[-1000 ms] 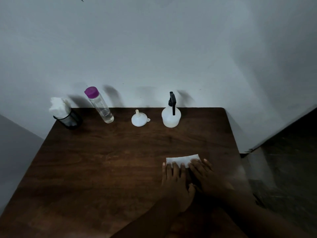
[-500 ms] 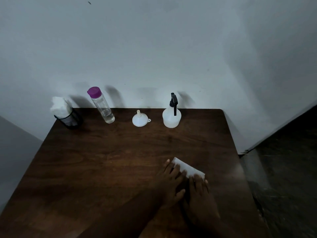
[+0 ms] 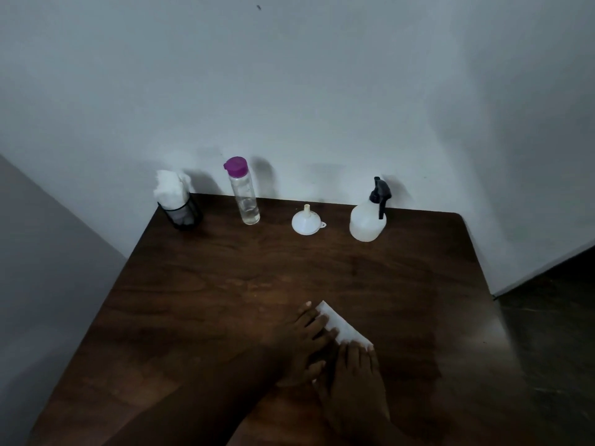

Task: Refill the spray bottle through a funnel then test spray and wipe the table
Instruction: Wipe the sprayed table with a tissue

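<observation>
A white folded tissue (image 3: 342,328) lies on the dark wooden table (image 3: 225,300), near its front. My left hand (image 3: 301,344) and my right hand (image 3: 355,379) both press flat on it, fingers spread, side by side. At the back of the table stand a white spray bottle (image 3: 367,220) with a black trigger head, a white funnel (image 3: 306,222) resting mouth down, and a clear bottle (image 3: 245,196) with a purple cap and a little liquid at its bottom.
A black mesh holder (image 3: 180,212) stuffed with white tissues stands at the back left corner. A pale wall rises right behind the table. Dark floor shows past the table's right edge.
Both hands have slid the tissue toward me and turned it, so it now lies slanted. My view has shifted to the right of the table.
</observation>
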{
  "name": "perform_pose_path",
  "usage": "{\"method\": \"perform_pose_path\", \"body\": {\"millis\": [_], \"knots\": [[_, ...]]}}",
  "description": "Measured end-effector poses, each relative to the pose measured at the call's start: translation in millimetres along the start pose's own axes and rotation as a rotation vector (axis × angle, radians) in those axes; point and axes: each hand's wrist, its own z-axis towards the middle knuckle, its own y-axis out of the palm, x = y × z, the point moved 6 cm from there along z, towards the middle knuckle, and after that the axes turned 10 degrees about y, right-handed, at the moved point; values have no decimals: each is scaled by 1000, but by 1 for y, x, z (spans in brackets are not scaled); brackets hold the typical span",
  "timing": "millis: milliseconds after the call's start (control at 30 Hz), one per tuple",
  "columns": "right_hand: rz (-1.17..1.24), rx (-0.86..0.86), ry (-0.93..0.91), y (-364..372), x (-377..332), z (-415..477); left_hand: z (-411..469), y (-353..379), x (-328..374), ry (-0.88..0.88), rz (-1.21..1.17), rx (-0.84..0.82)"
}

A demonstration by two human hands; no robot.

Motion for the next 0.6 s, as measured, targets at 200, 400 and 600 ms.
{"method": "perform_pose_path", "body": {"millis": [200,400,600], "knots": [[-46,-57,-40,2,-64,0,-54,11,-33,-35,3,11],[-36,43,-175,-6,-136,5,-120,25,-69,-149,-18,26],[-92,57,-348,-2,-209,10,-187,52,-106,-295,-57,92]]}}
